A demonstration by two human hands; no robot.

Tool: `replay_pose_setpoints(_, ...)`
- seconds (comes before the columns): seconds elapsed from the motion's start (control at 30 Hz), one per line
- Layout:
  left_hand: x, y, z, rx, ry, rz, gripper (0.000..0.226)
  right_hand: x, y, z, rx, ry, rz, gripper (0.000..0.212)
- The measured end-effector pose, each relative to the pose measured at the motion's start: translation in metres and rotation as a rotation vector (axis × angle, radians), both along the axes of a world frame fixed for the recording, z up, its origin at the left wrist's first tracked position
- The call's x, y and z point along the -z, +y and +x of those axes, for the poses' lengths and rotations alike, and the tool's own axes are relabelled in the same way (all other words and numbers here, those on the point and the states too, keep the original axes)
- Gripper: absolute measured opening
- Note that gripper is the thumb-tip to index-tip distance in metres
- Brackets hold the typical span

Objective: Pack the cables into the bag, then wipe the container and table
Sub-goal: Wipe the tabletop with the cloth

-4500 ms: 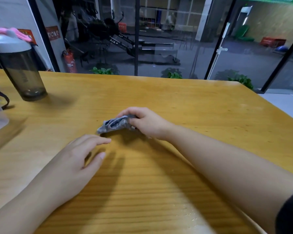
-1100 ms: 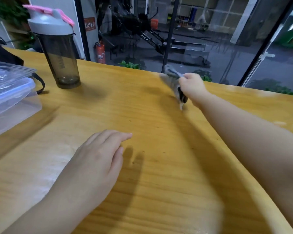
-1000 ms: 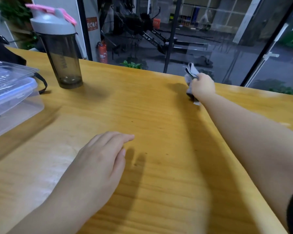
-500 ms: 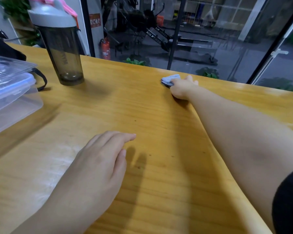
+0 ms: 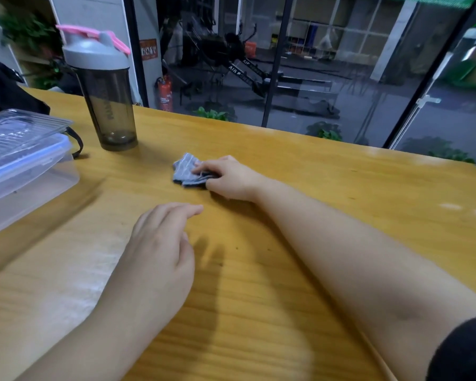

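while the right hand pinches a folded grey cloth with curled fingers, the soft, ribbed cloth lies flat against the table, a smooth yellow wood surface with visible grain. left hand rests palm-down on the wood nearer the person, fingers relaxed and close together, holding nothing. clear plastic container, rectangular with a lid, sits at the left edge. dark translucent cylindrical bottle with grey cap and pink flip tab stands upright behind it.
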State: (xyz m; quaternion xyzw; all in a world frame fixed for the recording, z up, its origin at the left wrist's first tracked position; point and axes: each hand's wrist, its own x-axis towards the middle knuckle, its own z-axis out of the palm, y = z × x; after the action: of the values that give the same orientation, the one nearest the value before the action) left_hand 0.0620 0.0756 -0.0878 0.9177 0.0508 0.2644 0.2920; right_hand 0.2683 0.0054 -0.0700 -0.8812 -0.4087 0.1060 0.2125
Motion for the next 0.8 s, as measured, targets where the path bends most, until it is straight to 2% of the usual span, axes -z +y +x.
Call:
replay_pose_setpoints(0.17,-0.004,-0.002,-0.002,0.009,-0.016,-0.002,0.042,-0.002,-0.029,-0.057,-0.166,0.005,0.046,0.032)
replay_pose_setpoints(0.3,-0.012,-0.001,-0.005,-0.044,-0.04,-0.061,0.041,-0.003,-0.064,-0.093,-0.246,0.031,0.027,0.029)
replay_pose_setpoints(0.5,-0.012,0.002,-0.005,-0.084,-0.013,-0.125,0.042,0.001,-0.101,-0.112,-0.317,-0.024,0.06,0.032)
replay_pose_setpoints(0.57,-0.01,0.002,-0.005,-0.099,-0.001,-0.168,0.043,0.0,-0.103,-0.112,-0.326,-0.118,0.084,0.03)
replay_pose_setpoints(0.7,-0.01,0.004,-0.003,-0.107,-0.003,-0.208,0.044,-0.016,-0.097,-0.095,-0.126,-0.195,0.09,0.035)
replay_pose_setpoints(0.8,-0.01,0.004,-0.003,-0.111,-0.006,-0.228,0.043,-0.028,-0.086,-0.07,0.134,-0.22,0.232,0.032)
